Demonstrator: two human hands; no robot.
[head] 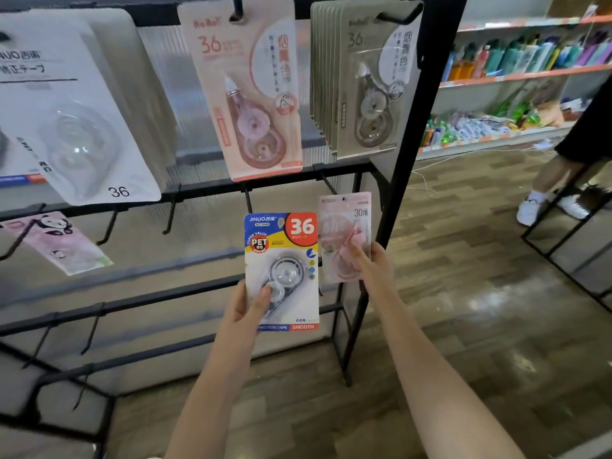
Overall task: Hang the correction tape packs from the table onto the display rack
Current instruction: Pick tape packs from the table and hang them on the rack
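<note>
My left hand (246,301) gripped blue pack (281,270); right hand (372,265) held pink pack (344,233) under hook (326,182). Next, I guessed: slide hole onto hook.

Two hands (251,303), two held packs (281,270).

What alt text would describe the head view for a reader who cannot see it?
The left hand holds a blue-and-red correction tape pack while the right hand holds a pink pack near a hook of a black display rack with other hanging packs.
</note>
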